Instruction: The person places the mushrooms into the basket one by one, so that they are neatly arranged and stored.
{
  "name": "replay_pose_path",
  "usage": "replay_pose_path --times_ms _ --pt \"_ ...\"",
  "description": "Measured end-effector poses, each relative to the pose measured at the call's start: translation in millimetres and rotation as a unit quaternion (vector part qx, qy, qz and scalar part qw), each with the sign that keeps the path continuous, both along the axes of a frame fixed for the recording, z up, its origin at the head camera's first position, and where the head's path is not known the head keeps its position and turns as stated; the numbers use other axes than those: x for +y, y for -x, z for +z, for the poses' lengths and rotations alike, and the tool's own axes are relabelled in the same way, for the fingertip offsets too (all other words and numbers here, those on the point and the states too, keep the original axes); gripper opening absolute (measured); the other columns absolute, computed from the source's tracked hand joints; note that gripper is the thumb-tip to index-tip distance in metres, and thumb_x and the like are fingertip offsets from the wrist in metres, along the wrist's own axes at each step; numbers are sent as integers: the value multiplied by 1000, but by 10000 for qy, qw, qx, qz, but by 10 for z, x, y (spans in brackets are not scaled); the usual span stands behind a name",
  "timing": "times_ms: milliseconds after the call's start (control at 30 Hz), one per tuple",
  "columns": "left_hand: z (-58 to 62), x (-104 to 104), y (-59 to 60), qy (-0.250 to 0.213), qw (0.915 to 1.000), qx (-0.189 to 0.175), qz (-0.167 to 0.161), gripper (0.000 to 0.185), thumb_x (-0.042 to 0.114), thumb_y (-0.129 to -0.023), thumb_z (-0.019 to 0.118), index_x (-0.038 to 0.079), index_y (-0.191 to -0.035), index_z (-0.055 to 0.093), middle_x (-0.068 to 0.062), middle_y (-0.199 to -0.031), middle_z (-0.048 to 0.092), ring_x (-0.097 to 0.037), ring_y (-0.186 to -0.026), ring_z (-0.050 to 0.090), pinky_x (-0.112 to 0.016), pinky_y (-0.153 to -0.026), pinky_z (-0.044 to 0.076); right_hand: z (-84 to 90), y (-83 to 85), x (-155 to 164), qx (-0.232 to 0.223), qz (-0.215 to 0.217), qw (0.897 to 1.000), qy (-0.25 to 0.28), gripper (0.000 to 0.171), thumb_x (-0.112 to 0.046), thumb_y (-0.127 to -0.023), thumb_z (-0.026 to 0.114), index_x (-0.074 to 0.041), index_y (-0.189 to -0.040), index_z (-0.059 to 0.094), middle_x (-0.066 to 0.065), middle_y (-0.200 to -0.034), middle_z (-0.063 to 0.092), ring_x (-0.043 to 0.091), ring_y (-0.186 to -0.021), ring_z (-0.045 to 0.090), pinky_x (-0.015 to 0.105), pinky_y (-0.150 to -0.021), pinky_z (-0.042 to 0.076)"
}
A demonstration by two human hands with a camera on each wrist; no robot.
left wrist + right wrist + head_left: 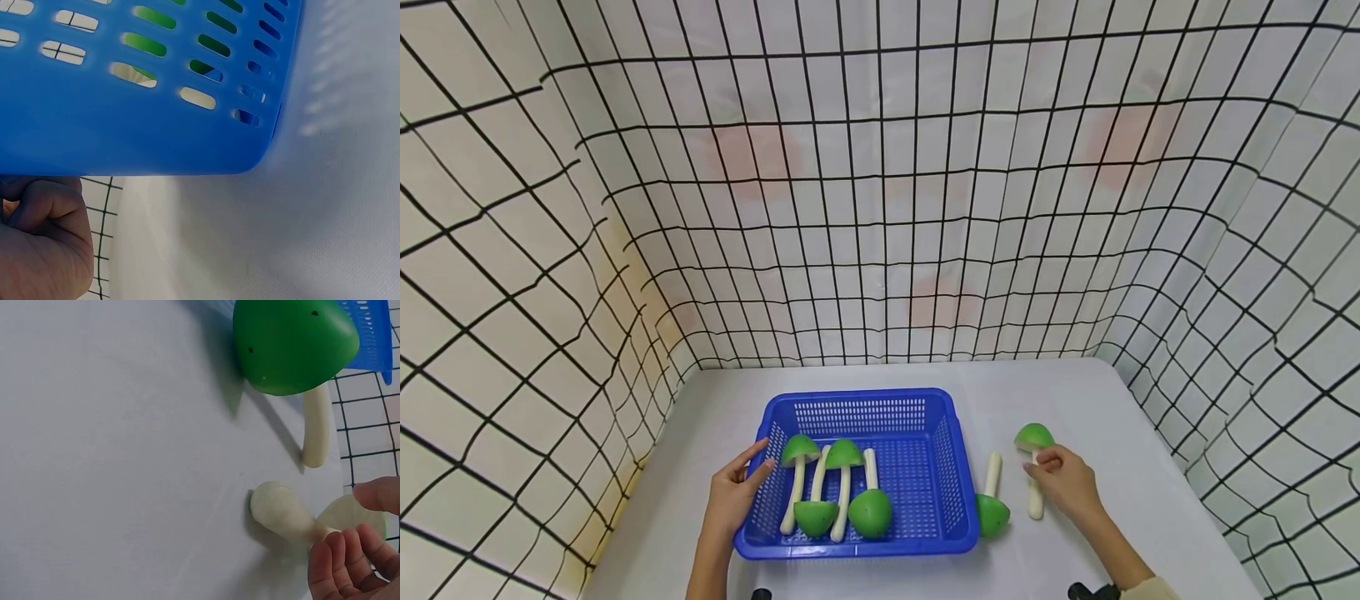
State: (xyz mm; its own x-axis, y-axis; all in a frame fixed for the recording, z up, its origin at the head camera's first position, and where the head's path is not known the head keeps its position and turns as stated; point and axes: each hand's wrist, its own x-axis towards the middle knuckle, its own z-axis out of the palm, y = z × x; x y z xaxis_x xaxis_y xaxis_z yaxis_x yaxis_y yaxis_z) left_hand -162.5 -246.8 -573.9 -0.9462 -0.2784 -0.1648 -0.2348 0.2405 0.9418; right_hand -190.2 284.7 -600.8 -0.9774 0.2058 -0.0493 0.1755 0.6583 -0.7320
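Observation:
My left hand point(735, 493) grips the left rim of a blue plastic basket point(856, 553); in the left wrist view its curled fingers point(59, 209) are at the basket's edge. Inside the basket's left half lie several toy mushrooms with green caps and pale stems, one a cap-down mushroom point(870, 512). To the right of the basket, my right hand point(1066, 482) has thumb and fingers around the stem of a green-capped toy mushroom point(1034, 436), whose stem end points toward me. Between hand and basket lies another toy mushroom point(992, 514), its cap close to the basket's right wall.
A white table surface point(1097, 400) lies under everything. Black wire grid panels point(880, 192) backed with white sheeting stand at the back and on both sides. Small black objects point(762, 594) show at the bottom edge of the head view.

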Motion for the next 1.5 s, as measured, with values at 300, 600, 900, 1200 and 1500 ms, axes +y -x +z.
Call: replay_pose_path --times_ms 300,600,900,1200,1500 --pt "-21 -4 5 37 10000 9 14 52 38 -96 73 23 -145 61 -18 -102 70 -22 -76 69 -26 -63 58 -100 -38 37 53 -239 9997 -35 39 -26 -88 80 3 -108 64 12 -94 69 15 -83 63 22 -65 48" --pt "-19 -3 11 47 10000 45 -14 53 39 -96 73 23 -145 61 -17 -102 71 -22 -76 69 -26 -63 58 -217 -63 99 -72 -366 9993 32 48 -25 -89 77 7 -118 57 16 -97 69 22 -85 64 24 -66 48" --pt "-10 3 7 -3 10000 35 15 54 41 -96 73 22 -145 61 -19 -105 71 -23 -78 70 -27 -64 59 -197 -53 111 -108 -185 9998 -63 49 -24 -91 75 8 -125 61 11 -94 72 21 -84 64 31 -72 48" --pt "-18 5 11 7 10000 44 24 54 39 -96 73 22 -145 61 -15 -94 66 -21 -75 65 -25 -61 55 -212 -43 118 -101 -220 9996 -123 48 -23 -89 73 7 -124 62 8 -89 68 19 -82 60 29 -70 46" --pt "-32 0 12 9 10000 85 34 57 44 -94 74 21 -145 61 -17 -102 71 -22 -76 69 -27 -63 58 -167 -52 92 -128 -294 9994 -148 47 -24 -90 73 6 -125 63 5 -88 67 20 -84 60 29 -71 45"
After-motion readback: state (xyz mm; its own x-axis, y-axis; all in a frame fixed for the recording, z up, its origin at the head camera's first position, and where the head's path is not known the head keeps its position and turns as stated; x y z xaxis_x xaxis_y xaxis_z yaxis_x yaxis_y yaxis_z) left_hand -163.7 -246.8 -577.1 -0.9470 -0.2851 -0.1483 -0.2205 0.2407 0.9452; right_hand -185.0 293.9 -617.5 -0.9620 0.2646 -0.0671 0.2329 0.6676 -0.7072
